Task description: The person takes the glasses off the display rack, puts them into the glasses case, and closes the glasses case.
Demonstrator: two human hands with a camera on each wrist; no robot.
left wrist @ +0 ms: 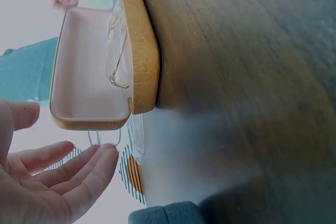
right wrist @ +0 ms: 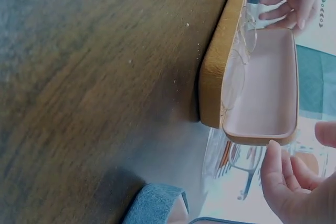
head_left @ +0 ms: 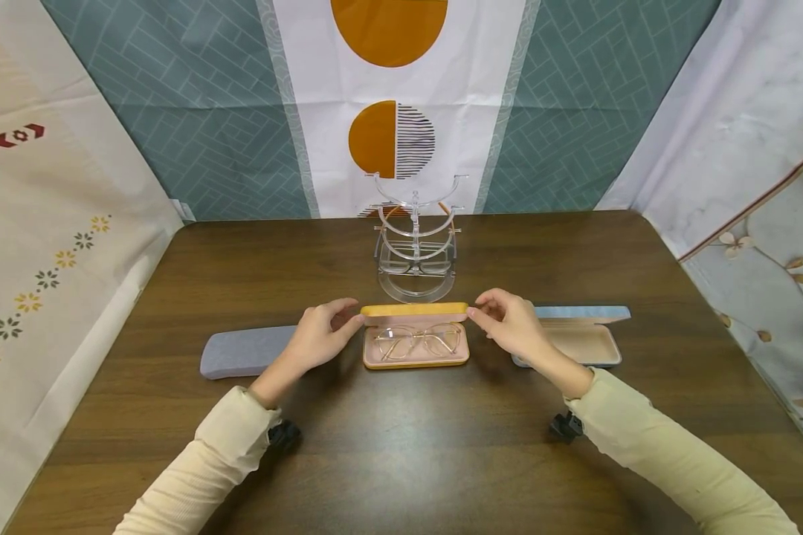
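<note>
An orange-yellow glasses case [head_left: 415, 364] stands open in the middle of the table, its pale pink lining showing. Inside lie thin gold-rimmed glasses [head_left: 416, 342] with clear lenses. The raised lid [left wrist: 86, 66] leans back over the far side. My left hand [head_left: 321, 334] is at the lid's left end, thumb and fingers spread apart, with nothing between them. At the opposite end my right hand [head_left: 508, 321] has loosely bent fingers, a fingertip right at the lid's edge in the right wrist view.
A grey-blue glasses case [head_left: 247, 351], closed, lies to the left, partly behind the left hand. On the right a light blue case [head_left: 585, 343] stands open, with a beige lining. Behind the middle case rises a clear display stand [head_left: 415, 286] holding glasses.
</note>
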